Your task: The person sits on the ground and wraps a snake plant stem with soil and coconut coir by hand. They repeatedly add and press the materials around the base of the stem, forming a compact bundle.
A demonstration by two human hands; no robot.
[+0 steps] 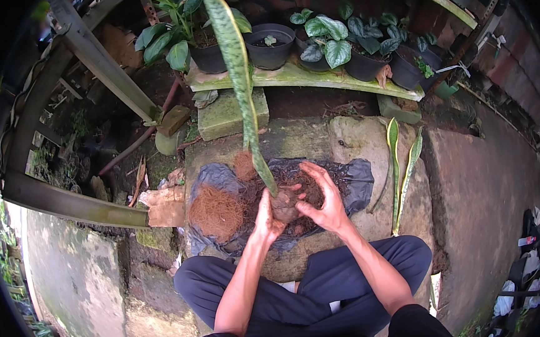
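Observation:
My left hand [269, 220] cups a rounded ball of dark soil [285, 206] from the left and below. A tall snake plant leaf [240, 72] with yellow edges rises from that ball. My right hand [328, 206] is at the ball's right side, fingers spread and curved, the thumb close to the soil; whether it touches is unclear. Beneath both hands, loose dark soil [315, 181] covers a black plastic sheet [360, 181]. A mat of brown coconut fibre [216, 212] rests on the sheet's left part. A smaller fibre clump [245, 165] sits behind it.
Two snake plant leaves [395, 174] lie on the stone slab [359, 138] at the right. Behind, several potted plants [332, 46] stand on a mossy plank [301, 79] held up by blocks [233, 114]. A metal frame [103, 62] is at the left.

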